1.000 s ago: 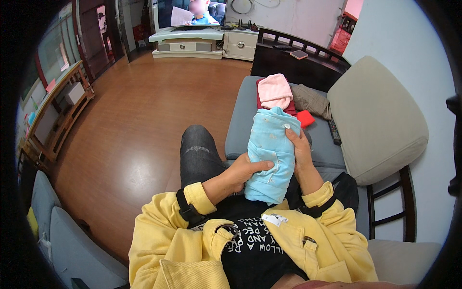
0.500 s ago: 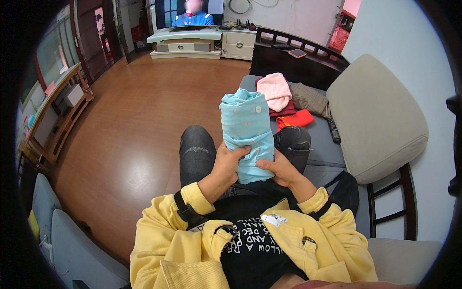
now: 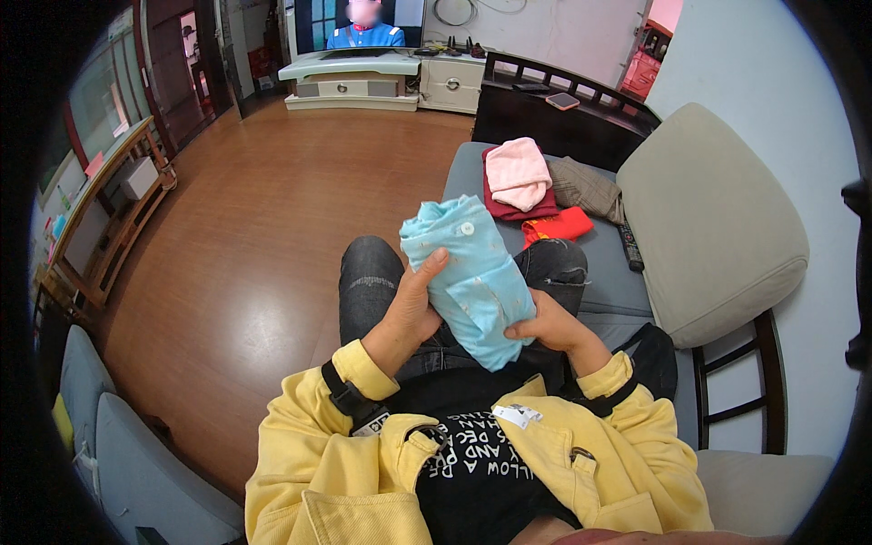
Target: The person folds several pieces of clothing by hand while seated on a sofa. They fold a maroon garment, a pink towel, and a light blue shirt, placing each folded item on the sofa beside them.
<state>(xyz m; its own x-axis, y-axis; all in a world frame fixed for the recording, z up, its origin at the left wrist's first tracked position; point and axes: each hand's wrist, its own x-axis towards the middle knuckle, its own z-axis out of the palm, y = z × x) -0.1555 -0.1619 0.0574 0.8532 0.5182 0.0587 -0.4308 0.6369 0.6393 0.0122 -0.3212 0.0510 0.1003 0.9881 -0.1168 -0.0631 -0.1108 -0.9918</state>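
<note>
Between my hands, above my lap, is a light blue shirt [image 3: 477,286] folded into a thick bundle, with a white button near its far end. It tilts, its far end leaning left. My left hand [image 3: 413,304] is closed on the bundle's left side, thumb lying on top. Lower down on the right side, my right hand [image 3: 545,324] grips the near end, its thumb pressed on the cloth. The fingers of both hands are partly hidden behind the bundle.
On the grey sofa seat ahead to the right lie a pink folded cloth [image 3: 519,177], a red cloth [image 3: 557,225], a brown checked cloth [image 3: 586,189] and a black remote control [image 3: 629,247]. A large beige cushion [image 3: 713,222] leans at the right. A phone [image 3: 561,101] rests on the dark wooden armrest.
The blue bundle has turned, its far end going left and down and its near end right. My left hand has slid up its side; my right hand has moved slightly right.
</note>
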